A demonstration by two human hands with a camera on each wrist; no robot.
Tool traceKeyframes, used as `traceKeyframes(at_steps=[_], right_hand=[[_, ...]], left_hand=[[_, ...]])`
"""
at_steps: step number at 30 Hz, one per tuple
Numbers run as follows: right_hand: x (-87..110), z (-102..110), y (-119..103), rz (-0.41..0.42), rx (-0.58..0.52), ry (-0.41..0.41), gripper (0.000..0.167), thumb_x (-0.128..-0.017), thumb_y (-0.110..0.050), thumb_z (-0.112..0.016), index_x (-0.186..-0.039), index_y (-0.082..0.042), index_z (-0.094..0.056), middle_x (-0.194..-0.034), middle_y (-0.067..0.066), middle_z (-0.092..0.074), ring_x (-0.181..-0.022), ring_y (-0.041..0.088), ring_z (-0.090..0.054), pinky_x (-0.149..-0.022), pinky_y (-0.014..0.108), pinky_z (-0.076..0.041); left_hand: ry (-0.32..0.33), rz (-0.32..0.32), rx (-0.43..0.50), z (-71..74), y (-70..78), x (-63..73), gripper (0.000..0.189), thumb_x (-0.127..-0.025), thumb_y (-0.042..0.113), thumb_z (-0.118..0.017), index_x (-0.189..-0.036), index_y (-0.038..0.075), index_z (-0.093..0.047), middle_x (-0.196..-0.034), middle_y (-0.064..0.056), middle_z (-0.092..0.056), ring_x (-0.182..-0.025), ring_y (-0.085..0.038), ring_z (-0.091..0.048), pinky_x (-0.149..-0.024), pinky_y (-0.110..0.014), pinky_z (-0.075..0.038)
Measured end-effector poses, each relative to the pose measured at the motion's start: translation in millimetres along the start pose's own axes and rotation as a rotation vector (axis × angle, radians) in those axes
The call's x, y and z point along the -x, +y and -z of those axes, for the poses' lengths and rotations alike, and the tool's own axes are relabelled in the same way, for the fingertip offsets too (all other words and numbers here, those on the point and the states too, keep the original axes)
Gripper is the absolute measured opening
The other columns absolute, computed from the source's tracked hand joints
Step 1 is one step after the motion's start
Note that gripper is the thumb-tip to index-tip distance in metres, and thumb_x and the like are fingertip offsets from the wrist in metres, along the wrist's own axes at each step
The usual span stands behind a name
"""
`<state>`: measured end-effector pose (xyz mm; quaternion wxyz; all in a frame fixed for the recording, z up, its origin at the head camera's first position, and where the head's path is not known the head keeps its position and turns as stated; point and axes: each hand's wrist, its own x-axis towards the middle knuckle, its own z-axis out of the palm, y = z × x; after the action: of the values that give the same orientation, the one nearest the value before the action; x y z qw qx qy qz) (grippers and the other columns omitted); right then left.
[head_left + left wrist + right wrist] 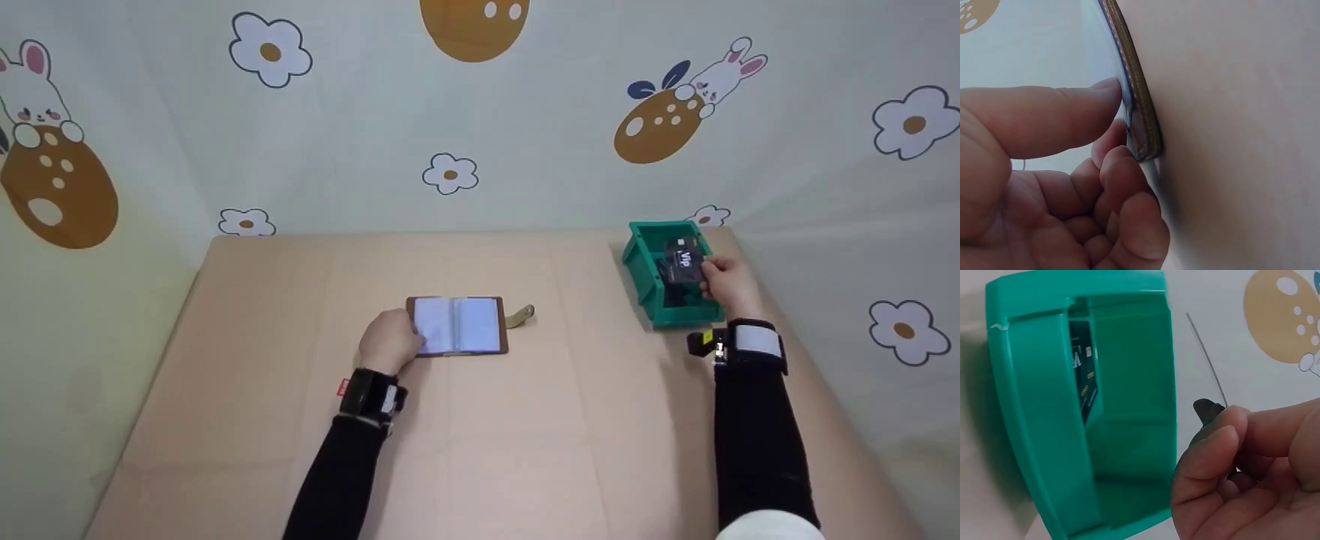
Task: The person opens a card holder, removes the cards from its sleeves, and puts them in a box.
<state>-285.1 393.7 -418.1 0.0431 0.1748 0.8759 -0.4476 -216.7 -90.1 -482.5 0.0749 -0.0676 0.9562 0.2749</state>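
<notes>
A small brown card holder (pixel 504 322) lies spread on the table, with pale sleeves and a strap (pixel 519 316) sticking out to its right. My left hand (pixel 390 341) grips its left edge; in the left wrist view, the thumb (pixel 1089 109) presses on the sleeve side, with curled fingers at the cover's corner. Above a green bin (pixel 651 277), my right hand (pixel 729 283) pinches a black card (pixel 684 260) marked "Vip". The right wrist view shows that card nearly edge-on as a thin line. Another dark card (pixel 1085 365) is inside the bin.
The table (pixel 495 450) has a creased beige cover. Behind it and at both sides hangs a pale cloth (pixel 360 127) printed with flowers and rabbits. The bin stands near the table's far right corner.
</notes>
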Motion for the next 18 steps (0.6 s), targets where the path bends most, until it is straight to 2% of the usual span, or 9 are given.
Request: traceKeyframes(at_steps=[4, 9, 13, 18], right_hand=[[-2.6, -5, 0, 0.006, 0.035, -0.001, 0.046, -0.108, -0.018, -0.030, -0.146, 0.008, -0.036, -0.117, 0.020, -0.047, -0.096, 0.025, -0.049, -0.089, 0.037, -0.045], [-3.4, -11, 0, 0.050, 0.146, 0.028, 0.047, -0.107, -0.016, -0.031, -0.148, 0.009, -0.033, -0.134, 0.030, -0.047, -0.113, 0.036, -0.050, -0.098, 0.048, -0.042], [-2.9, -12, 1, 0.086, 0.203, 0.051, 0.046, -0.107, -0.015, -0.033, -0.146, 0.010, -0.035, -0.140, 0.032, -0.044, -0.119, 0.040, -0.048, -0.100, 0.052, -0.040], [-1.9, -13, 1, 0.086, 0.214, 0.053, 0.046, -0.108, -0.017, -0.033, -0.146, 0.009, -0.035, -0.139, 0.032, -0.045, -0.116, 0.039, -0.049, -0.097, 0.051, -0.041]], left_hand=[[0.001, -0.004, -0.007, -0.3, 0.1, -0.3, 0.024, -0.082, 0.007, -0.068, -0.063, 0.008, -0.054, -0.065, -0.005, -0.055, -0.059, -0.020, -0.049, -0.052, -0.030, -0.037], [0.008, -0.012, -0.008, -0.5, -0.1, -0.3, 0.018, -0.082, 0.006, -0.067, -0.068, 0.006, -0.057, -0.068, -0.006, -0.056, -0.061, -0.021, -0.049, -0.054, -0.031, -0.038], [0.016, -0.029, -0.010, -0.7, -0.7, 0.2, 0.025, -0.082, 0.005, -0.066, -0.062, 0.009, -0.052, -0.062, -0.003, -0.051, -0.058, -0.020, -0.046, -0.052, -0.031, -0.036], [0.018, -0.051, -0.016, 0.3, -1.3, 1.5, 0.038, -0.082, 0.004, -0.065, -0.054, 0.013, -0.041, -0.054, 0.001, -0.042, -0.053, -0.017, -0.043, -0.048, -0.029, -0.033]])
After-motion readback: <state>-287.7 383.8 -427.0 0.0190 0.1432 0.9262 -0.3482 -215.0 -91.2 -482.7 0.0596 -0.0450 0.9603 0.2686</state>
